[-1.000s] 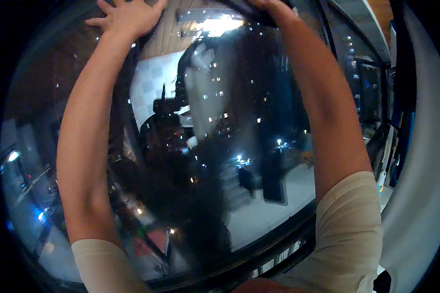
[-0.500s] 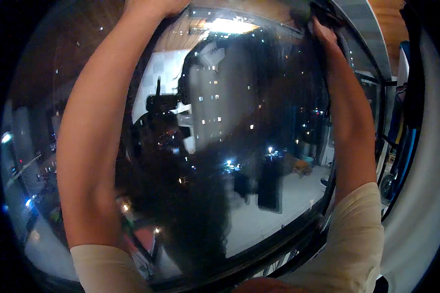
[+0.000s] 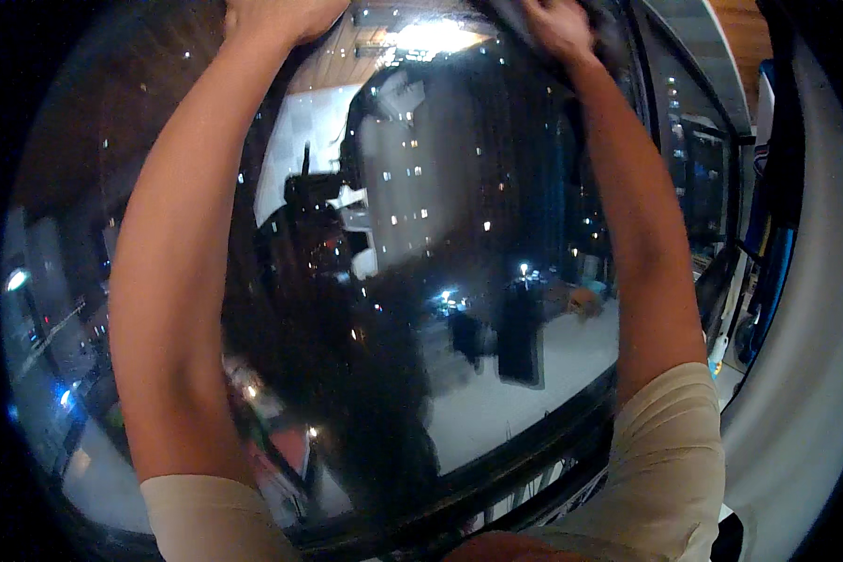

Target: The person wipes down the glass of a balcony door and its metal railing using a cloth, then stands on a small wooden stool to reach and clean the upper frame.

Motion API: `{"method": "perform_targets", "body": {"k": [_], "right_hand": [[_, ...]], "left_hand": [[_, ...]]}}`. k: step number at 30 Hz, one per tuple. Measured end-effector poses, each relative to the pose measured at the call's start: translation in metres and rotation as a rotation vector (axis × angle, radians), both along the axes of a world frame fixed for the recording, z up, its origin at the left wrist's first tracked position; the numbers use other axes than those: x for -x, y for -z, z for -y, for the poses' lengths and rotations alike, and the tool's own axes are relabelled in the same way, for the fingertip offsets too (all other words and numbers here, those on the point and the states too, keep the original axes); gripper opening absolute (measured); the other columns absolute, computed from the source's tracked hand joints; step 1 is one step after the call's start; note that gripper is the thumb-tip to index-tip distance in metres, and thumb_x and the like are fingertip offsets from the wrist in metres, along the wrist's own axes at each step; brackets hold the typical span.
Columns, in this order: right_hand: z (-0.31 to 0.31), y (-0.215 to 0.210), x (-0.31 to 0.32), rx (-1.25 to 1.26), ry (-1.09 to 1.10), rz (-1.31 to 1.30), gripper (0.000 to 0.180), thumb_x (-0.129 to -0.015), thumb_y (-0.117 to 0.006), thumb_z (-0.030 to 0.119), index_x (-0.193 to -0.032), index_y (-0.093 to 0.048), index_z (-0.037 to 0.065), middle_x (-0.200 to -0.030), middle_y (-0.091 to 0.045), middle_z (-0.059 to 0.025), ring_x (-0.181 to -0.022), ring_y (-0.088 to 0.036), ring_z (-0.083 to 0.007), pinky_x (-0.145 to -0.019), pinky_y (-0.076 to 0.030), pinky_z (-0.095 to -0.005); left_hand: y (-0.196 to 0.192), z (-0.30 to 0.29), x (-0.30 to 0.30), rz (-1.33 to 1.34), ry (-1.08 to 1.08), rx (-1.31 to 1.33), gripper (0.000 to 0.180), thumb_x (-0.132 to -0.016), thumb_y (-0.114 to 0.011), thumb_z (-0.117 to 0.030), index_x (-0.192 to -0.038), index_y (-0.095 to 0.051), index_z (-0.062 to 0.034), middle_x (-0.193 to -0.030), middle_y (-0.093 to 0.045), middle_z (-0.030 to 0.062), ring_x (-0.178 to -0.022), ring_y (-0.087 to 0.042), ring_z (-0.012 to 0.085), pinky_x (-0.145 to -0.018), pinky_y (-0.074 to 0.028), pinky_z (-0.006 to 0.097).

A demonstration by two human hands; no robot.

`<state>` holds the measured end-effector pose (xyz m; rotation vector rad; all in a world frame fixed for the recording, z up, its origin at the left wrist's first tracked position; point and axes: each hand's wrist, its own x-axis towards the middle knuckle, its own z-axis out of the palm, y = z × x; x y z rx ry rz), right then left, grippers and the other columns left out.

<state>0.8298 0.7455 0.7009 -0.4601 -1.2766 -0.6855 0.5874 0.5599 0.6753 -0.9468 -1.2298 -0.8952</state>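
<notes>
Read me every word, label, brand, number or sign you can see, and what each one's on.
None can be read.
Window glass: no lettering that I can make out.
Right sleeve: no print visible.
Small white item at the right: too small and blurred to tell whether it has a label.

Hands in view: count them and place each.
2: the left hand, partly cut off at the top edge, left of the bright light; the right hand, also at the top, right of it. Others may be hidden.
</notes>
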Motion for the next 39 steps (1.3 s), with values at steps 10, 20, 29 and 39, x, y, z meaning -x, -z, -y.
{"method": "perform_targets", "body": {"k": [10,20,29,39], "right_hand": [[-0.125,0.165,-0.145,0.576,0.079,-0.406,0.076,-0.083,-0.028,0.068,-0.138,-0.036,0.015,-0.142,-0.034,-0.0145,-0.131,-0.029,-0.0345,-0.105,-0.018,-0.0516],[0.090,0.148,0.130,-0.144,0.266,0.108,0.051,-0.077,-0.058,0.039,-0.115,-0.056,0.006,-0.128,-0.045,-0.0216,-0.122,-0.037,-0.0384,-0.099,-0.030,-0.0498],[0.040,0.092,0.058,0.129,0.362,-0.084,0.059,-0.079,-0.054,0.050,-0.123,-0.049,0.011,-0.135,-0.036,-0.0165,-0.125,-0.031,-0.0368,-0.092,-0.027,-0.0625],[0.031,0.146,0.023,0.017,0.270,0.295,0.071,-0.076,-0.054,0.059,-0.131,-0.043,0.015,-0.138,-0.036,-0.0123,-0.128,-0.031,-0.0330,-0.093,-0.028,-0.0642]], "left_hand": [[-0.003,-0.001,-0.003,-0.005,0.039,-0.060,0.069,-0.086,-0.041,-0.052,-0.140,-0.029,-0.0109,-0.148,-0.017,0.0141,-0.138,-0.011,0.0305,-0.107,-0.006,0.059],[0.001,0.017,0.009,-0.060,-0.042,0.055,0.060,-0.088,-0.041,-0.049,-0.137,-0.036,-0.0148,-0.148,-0.021,0.0126,-0.137,-0.016,0.0301,-0.107,-0.007,0.058],[0.069,0.017,-0.043,-0.318,0.327,0.178,0.058,-0.087,-0.047,-0.042,-0.137,-0.035,-0.0146,-0.145,-0.024,0.0152,-0.135,-0.021,0.0320,-0.106,-0.011,0.059],[0.064,-0.025,-0.060,-0.298,0.427,0.460,0.054,-0.082,-0.055,-0.039,-0.131,-0.044,-0.0173,-0.138,-0.036,0.0159,-0.131,-0.030,0.0291,-0.105,-0.017,0.057]]}}
